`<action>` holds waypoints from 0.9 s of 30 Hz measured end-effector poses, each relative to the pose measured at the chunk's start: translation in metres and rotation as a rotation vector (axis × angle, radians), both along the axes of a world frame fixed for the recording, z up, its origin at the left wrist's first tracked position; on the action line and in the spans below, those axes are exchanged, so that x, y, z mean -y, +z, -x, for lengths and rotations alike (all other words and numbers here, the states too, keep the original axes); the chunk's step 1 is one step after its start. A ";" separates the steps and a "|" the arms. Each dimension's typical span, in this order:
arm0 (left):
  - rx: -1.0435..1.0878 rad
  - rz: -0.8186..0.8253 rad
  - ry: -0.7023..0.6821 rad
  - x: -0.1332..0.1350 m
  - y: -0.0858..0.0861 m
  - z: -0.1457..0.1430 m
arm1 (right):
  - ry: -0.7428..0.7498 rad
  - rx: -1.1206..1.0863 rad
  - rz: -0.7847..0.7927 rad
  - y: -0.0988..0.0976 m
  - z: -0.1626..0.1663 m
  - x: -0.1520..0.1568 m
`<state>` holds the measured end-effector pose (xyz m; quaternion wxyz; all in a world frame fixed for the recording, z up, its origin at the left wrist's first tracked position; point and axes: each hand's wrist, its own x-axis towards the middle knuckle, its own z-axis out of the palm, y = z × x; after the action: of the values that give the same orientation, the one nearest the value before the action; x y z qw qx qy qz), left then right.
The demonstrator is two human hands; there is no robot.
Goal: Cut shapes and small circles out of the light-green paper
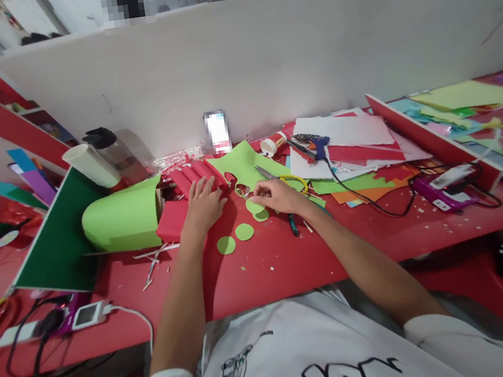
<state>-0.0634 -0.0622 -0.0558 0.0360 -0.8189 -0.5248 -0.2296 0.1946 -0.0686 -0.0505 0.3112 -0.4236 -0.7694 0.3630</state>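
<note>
My left hand [202,204] lies palm down with fingers spread over red paper rolls [187,177], beside a red box-like piece [172,222]. My right hand [278,197] is closed in a pinch at the edge of a light green paper circle [252,205], which overlaps another one. Two more green circles [244,232] lie flat nearer to me on the red table [264,282]. Just behind my right hand, scissors with yellow handles [295,181] rest on a light green sheet [247,156] that has cut-outs along its edge.
To the left are a green paper cylinder [121,219], a dark green panel [62,244] and a bottle [117,156]. A phone [217,132] leans at the back wall. Rightward sit a glue gun [315,146], its cable, paper sheets [342,139] and a purple power strip [444,191].
</note>
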 end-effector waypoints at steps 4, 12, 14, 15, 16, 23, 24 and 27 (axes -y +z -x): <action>-0.155 0.045 0.093 0.001 -0.001 -0.001 | 0.001 0.005 -0.018 -0.001 0.000 -0.001; -0.256 0.005 0.118 0.004 0.000 -0.018 | -0.003 0.038 -0.070 -0.003 0.000 -0.003; -0.242 0.002 0.114 0.003 -0.006 -0.024 | -0.007 0.053 -0.081 -0.003 0.001 -0.003; -0.226 -0.001 0.119 0.002 -0.009 -0.025 | -0.007 0.057 -0.084 -0.003 0.000 -0.003; -0.207 -0.007 0.128 0.000 -0.012 -0.025 | -0.008 0.057 -0.087 -0.003 0.000 -0.003; 0.002 -0.240 0.128 -0.011 0.001 -0.005 | -0.060 -0.069 -0.107 -0.004 -0.002 -0.006; 0.038 -0.289 0.120 -0.010 0.007 -0.003 | -0.069 -0.123 -0.099 -0.003 -0.002 -0.006; 0.120 -0.376 0.077 -0.003 0.024 0.004 | -0.093 -0.330 -0.052 0.000 -0.001 -0.005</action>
<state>-0.0671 -0.0592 -0.0320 0.1655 -0.7618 -0.5050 -0.3704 0.1956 -0.0639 -0.0504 0.4607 -0.3852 -0.6966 0.3927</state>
